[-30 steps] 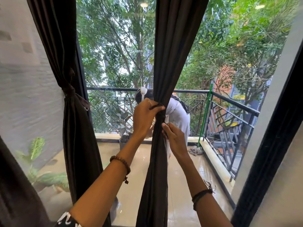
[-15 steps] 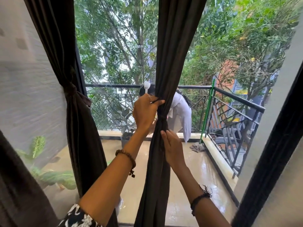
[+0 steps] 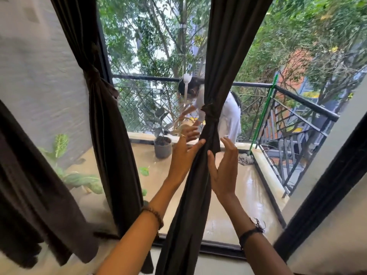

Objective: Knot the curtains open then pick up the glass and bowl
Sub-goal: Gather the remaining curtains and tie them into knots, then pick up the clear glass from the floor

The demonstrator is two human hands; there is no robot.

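Second curtain tied

The middle curtain (image 3: 200,185) hung knotted at its knot (image 3: 211,114), and the left curtain (image 3: 103,135) was tied too; the glass and bowl were nowhere in view, so that part remained. My left hand (image 3: 183,153) was spread, thumb brushing the cloth under the knot; my right hand (image 3: 223,167) was open just beside it, holding nothing.

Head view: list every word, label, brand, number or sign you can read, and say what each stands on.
None: no legible text in this view.
Middle curtain, left curtain and grey plant pot: plain, no label visible.
Buildings beyond the balcony railing: coloured patches only, too blurred to tell if any is a sign.
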